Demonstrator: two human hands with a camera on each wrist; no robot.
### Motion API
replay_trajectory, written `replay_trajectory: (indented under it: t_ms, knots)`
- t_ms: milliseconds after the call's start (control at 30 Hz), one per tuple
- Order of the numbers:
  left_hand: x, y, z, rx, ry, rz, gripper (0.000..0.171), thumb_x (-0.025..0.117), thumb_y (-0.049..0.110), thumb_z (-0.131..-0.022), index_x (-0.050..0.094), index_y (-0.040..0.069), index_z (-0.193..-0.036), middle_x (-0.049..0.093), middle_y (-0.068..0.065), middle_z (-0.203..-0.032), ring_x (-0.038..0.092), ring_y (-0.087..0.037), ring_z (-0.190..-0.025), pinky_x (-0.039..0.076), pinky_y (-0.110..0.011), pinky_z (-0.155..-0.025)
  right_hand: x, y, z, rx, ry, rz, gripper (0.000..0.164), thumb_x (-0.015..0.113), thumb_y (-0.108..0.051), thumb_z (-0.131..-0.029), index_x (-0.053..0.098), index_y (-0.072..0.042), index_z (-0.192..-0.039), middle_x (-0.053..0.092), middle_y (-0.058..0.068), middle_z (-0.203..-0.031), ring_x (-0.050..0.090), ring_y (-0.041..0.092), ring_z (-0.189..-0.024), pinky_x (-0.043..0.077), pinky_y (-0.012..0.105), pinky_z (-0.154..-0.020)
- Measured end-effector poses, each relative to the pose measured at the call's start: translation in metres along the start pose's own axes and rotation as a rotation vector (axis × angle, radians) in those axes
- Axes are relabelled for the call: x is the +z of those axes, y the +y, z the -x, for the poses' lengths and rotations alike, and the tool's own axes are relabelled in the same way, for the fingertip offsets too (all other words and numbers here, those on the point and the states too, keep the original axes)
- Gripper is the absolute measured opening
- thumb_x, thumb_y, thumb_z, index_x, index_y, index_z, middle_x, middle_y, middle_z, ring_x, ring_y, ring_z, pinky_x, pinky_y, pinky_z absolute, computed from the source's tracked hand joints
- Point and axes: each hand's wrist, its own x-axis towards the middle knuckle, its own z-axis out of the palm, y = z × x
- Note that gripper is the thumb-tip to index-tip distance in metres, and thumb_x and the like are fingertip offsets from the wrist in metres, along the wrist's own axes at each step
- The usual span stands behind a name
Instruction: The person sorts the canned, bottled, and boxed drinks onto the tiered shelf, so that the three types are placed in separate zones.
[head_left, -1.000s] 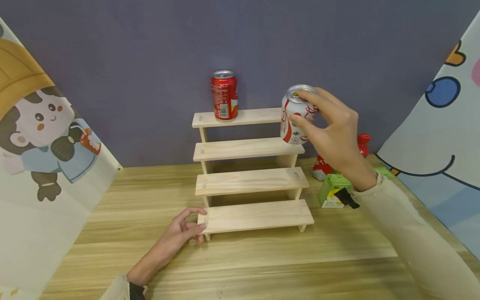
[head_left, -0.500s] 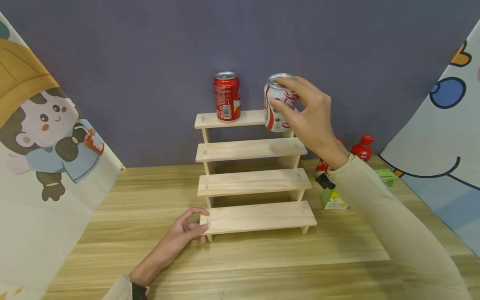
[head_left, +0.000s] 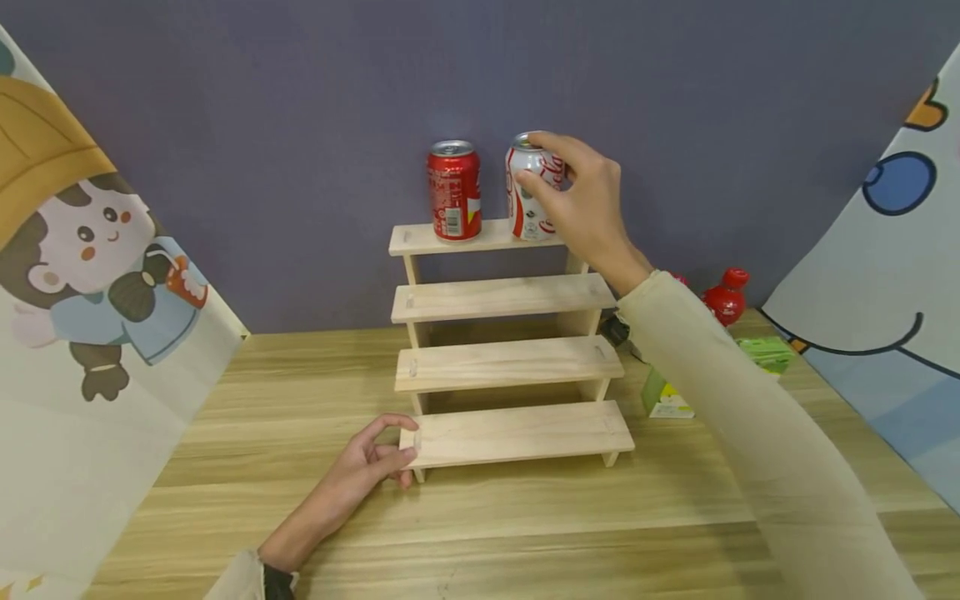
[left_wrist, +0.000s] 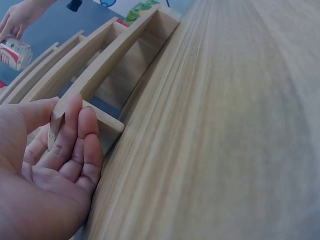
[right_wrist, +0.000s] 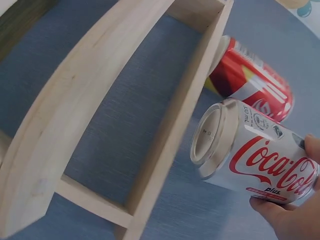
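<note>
A four-tier wooden step shelf (head_left: 517, 433) stands on the table against the back wall. My left hand (head_left: 363, 462) pinches the left end of its lowest step, thumb on top and fingers curled beneath in the left wrist view. At the top step, my right hand (head_left: 588, 200) grips a white Coca-Cola can (head_left: 524, 204) by its upper part. The right wrist view shows the can's base (right_wrist: 209, 134) uncovered, with a gap between it and the board. To its left, a red soda can (head_left: 453, 196) stands upright on the top step.
Right of the shelf are a red-capped bottle (head_left: 726, 296) and green cartons (head_left: 765, 354), partly hidden behind my right sleeve. A dark wall (head_left: 322, 167) rises close behind the top step. Printed side panels (head_left: 862, 275) bound the table.
My right hand has carried the white can left and back, from beside the shelf's right end to the top step near the red can. My left hand keeps its grip.
</note>
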Motion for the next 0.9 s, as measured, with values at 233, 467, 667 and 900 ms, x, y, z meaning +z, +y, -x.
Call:
replay_trajectory:
  t_ms: [233,467,667,900]
  knots:
    - [0.002,-0.001,-0.001,0.002,0.009,0.006,0.042,0.058,0.019,-0.102,0.041,0.007,-0.139,0.069,-0.003,-0.074,0.067,-0.02,-0.074,0.052,-0.039,-0.085,0.015,0.011,-0.009,0.166,-0.018,0.018,0.039,0.075,-0.029,-0.091,0.069,-0.015,-0.127,0.069,-0.002,-0.124,0.063,0.001,-0.092,0.051,0.02,-0.078]
    - [0.002,-0.002,-0.002,-0.003,0.025,0.007,0.042,0.059,0.018,-0.102,0.042,0.008,-0.139,0.069,-0.004,-0.074,0.067,-0.02,-0.073,0.053,-0.038,-0.084,0.021,0.024,-0.006,0.192,-0.046,0.05,0.045,0.068,-0.036,-0.095,0.061,-0.017,-0.134,0.064,0.0,-0.128,0.059,0.005,-0.102,0.05,0.024,-0.085]
    - [0.001,0.0,-0.003,-0.009,0.035,0.006,0.042,0.06,0.02,-0.101,0.044,0.009,-0.138,0.07,-0.004,-0.073,0.067,-0.02,-0.073,0.053,-0.037,-0.084,0.02,0.033,0.001,0.151,-0.129,0.058,0.054,0.065,-0.035,-0.097,0.046,-0.019,-0.145,0.053,0.003,-0.138,0.053,0.011,-0.117,0.047,0.03,-0.094]
    - [0.001,0.0,-0.002,-0.011,0.039,-0.001,0.042,0.059,0.019,-0.102,0.043,0.009,-0.139,0.069,-0.004,-0.073,0.067,-0.02,-0.075,0.053,-0.035,-0.082,0.017,0.036,0.003,0.19,-0.262,0.044,0.066,0.064,-0.032,-0.098,0.028,-0.028,-0.153,0.052,0.007,-0.137,0.055,0.016,-0.119,0.05,0.036,-0.093]
